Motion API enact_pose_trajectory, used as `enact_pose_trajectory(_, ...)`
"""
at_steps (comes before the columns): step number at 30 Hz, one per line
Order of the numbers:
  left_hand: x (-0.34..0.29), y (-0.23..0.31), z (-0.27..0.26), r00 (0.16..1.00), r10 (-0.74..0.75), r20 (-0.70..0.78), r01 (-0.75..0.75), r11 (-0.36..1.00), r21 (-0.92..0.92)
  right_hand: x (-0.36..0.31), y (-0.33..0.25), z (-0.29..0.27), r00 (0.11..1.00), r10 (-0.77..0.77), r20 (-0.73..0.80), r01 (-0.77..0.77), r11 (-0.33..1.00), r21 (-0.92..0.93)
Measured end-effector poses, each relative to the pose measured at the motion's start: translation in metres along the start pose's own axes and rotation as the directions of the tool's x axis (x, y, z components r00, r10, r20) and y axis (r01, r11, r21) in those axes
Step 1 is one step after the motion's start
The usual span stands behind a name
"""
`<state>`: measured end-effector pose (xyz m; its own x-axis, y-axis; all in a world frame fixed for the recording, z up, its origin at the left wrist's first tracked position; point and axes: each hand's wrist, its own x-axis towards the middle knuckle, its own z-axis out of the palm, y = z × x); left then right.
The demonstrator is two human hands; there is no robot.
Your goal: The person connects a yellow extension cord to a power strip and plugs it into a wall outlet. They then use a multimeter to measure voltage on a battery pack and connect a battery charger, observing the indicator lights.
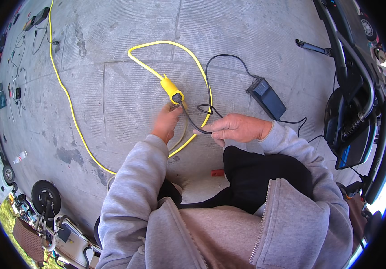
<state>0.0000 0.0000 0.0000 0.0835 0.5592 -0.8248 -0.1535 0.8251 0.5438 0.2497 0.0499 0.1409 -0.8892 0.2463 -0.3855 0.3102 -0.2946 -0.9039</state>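
Observation:
A yellow extension-cord socket (170, 88) lies on the floor in front of me, and a black plug (177, 98) sits in its near end. My left hand (166, 121) is just below that end, fingers curled and slightly blurred; what they hold is hidden. Beside it a thin greyish cord (185, 129) runs down toward me. My right hand (237, 128) is closed around the black cable (193, 122) that leaves the plug. This cable loops across to a black charger box (268, 97) lying to the right.
The yellow cord (69, 101) curves along the floor at left. An electric two-wheeler (350, 107) stands at right, its kickstand (313, 47) jutting out. A small red object (217, 172) lies near my knee. More chargers and cables (40, 17) are far left; a wheel (46, 197) is lower left.

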Motion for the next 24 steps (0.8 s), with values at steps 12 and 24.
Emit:
enact_pose_trajectory(12,-0.009,0.01,0.014,0.988,0.092,0.124,-0.035,0.916,-0.399,-0.004,-0.024,-0.004,0.998,-0.058,-0.003,0.057,0.989,0.133)
enact_pose_trajectory(24,-0.045,0.107,-0.044,0.954,0.253,0.161,-0.123,0.818,-0.561,-0.002,-0.004,-0.007,0.999,-0.029,0.04,0.026,0.997,0.072)
